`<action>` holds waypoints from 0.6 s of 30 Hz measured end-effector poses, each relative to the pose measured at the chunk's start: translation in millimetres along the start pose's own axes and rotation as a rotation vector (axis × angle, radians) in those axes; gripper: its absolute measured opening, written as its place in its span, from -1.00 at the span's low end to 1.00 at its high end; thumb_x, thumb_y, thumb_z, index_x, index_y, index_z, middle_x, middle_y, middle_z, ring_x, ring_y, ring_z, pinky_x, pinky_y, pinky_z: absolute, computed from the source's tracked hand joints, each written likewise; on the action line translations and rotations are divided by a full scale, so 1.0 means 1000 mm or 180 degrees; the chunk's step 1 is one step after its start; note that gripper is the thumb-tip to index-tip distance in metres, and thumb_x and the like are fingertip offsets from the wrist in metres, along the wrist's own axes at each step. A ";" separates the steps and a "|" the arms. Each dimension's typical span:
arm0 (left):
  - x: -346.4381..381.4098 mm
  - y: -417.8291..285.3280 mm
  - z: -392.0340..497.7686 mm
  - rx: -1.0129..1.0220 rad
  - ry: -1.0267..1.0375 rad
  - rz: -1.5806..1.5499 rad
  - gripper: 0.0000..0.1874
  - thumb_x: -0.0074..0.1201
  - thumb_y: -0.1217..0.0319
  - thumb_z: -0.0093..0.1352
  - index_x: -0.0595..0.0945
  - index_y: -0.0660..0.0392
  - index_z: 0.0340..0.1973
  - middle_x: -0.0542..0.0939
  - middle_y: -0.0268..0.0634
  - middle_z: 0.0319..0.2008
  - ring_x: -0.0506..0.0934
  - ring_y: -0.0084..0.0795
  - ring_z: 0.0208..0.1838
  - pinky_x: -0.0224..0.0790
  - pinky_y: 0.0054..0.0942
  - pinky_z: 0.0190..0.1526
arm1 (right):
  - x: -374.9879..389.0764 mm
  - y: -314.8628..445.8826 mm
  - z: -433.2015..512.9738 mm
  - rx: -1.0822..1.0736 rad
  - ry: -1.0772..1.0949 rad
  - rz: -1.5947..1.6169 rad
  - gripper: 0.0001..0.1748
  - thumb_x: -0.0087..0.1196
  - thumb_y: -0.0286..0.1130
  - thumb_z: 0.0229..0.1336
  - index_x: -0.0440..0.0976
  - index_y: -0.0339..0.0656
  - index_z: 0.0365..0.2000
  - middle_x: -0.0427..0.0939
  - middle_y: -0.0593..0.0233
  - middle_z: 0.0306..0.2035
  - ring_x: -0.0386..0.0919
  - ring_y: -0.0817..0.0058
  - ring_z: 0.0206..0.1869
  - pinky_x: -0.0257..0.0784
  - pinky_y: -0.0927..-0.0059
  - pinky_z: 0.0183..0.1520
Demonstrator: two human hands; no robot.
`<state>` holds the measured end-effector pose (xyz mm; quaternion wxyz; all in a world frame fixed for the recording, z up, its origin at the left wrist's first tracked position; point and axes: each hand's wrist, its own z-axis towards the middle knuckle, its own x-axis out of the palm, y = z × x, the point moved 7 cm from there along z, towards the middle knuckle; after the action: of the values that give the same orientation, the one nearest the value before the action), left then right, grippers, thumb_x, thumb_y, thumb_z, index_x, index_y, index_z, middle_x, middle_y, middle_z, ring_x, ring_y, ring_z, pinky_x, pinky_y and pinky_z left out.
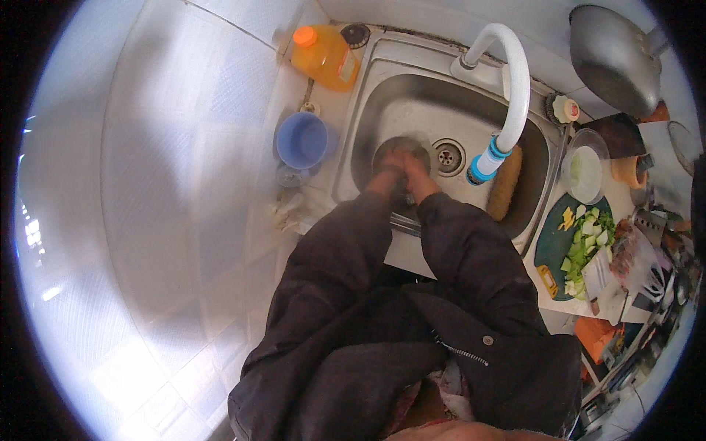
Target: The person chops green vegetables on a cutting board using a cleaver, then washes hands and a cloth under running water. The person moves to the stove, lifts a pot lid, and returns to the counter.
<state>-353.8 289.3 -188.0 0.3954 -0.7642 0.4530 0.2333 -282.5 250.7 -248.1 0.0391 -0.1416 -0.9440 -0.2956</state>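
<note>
Both of my hands are down in the stainless steel sink (485, 204), left of the drain strainer (448, 157). My left hand (390, 163) and my right hand (415, 165) are close together at a round, dark bowl (409, 143). The hands and bowl are blurred, and the fingers are partly lost in shadow, so their grip on the bowl or anything in it cannot be made out. The white faucet (515, 82) arches over the sink, its blue-ringed nozzle (488, 162) right of my hands. A long tan, fibrous thing like a loofah (506, 184) lies along the sink's right wall.
A blue plastic cup (302, 140) and a jug of orange liquid (325, 58) stand on the left ledge. On the right are a clear bowl (586, 168) and a green cutting board (549, 237) with cut vegetables (584, 248), near a cleaver (600, 273). A wok (615, 58) hangs above.
</note>
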 end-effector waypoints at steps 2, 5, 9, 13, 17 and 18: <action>-0.003 -0.005 -0.002 0.0021 0.0065 0.0159 -0.52 -0.25 0.08 0.35 0.47 0.11 0.03 0.49 0.01 -0.02 0.45 -0.04 0.04 0.27 -0.21 0.07 | -0.014 -0.005 0.013 0.0107 -0.0583 -0.0809 -0.30 -0.28 0.08 0.18 0.39 -0.40 -0.04 0.47 -0.11 -0.04 0.47 0.02 -0.03 0.36 0.05 -0.05; -0.006 -0.012 -0.006 0.0013 0.0109 0.0414 -0.56 -0.24 0.11 0.36 0.50 0.11 -0.01 0.52 -0.01 -0.06 0.49 -0.06 -0.01 0.32 -0.21 0.02 | -0.006 0.018 0.026 -0.1123 -0.0436 -0.3910 -0.39 -0.32 -0.01 0.20 0.48 -0.39 -0.17 0.52 -0.12 -0.14 0.49 -0.05 -0.10 0.36 0.03 -0.04; -0.014 -0.024 -0.015 0.0114 0.0100 0.0992 -0.61 -0.22 0.16 0.36 0.53 0.11 -0.07 0.56 -0.04 -0.12 0.54 -0.10 -0.07 0.38 -0.21 -0.05 | -0.016 0.031 0.015 -0.1334 -0.0708 -0.3974 -0.51 -0.28 -0.16 0.22 0.53 -0.36 -0.29 0.55 -0.11 -0.26 0.52 -0.04 -0.18 0.41 0.07 -0.08; -0.014 -0.030 -0.020 0.0072 0.0078 0.0624 -0.64 -0.17 0.23 0.35 0.50 0.17 -0.06 0.53 0.02 -0.11 0.52 -0.05 -0.08 0.39 -0.18 -0.06 | -0.024 0.049 -0.012 -0.1595 -0.1001 -0.4143 -0.62 -0.22 -0.29 0.19 0.52 -0.38 -0.35 0.55 -0.11 -0.30 0.54 -0.01 -0.24 0.46 0.12 -0.17; 0.003 -0.047 -0.026 0.0416 0.0201 -0.0239 -0.55 -0.04 0.30 0.30 0.40 0.31 0.03 0.42 0.22 0.00 0.42 0.14 0.03 0.26 -0.09 0.10 | -0.057 0.044 -0.028 -0.1190 -0.1048 -0.3777 -0.66 -0.20 -0.34 0.18 0.49 -0.40 -0.28 0.55 -0.13 -0.29 0.53 -0.02 -0.25 0.45 0.11 -0.22; 0.006 -0.049 -0.031 0.0349 0.0097 -0.0706 -0.53 -0.01 0.30 0.29 0.39 0.32 0.04 0.41 0.22 0.01 0.42 0.15 0.03 0.24 -0.08 0.11 | -0.068 0.043 -0.038 -0.1240 -0.1290 -0.3138 -0.66 -0.19 -0.34 0.17 0.47 -0.39 -0.24 0.54 -0.13 -0.27 0.53 -0.01 -0.23 0.45 0.13 -0.22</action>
<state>-307.8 274.4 -155.2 0.4531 -0.7903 0.3837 0.1514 -205.2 246.4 -203.9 -0.3124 0.2574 -0.8151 -0.4144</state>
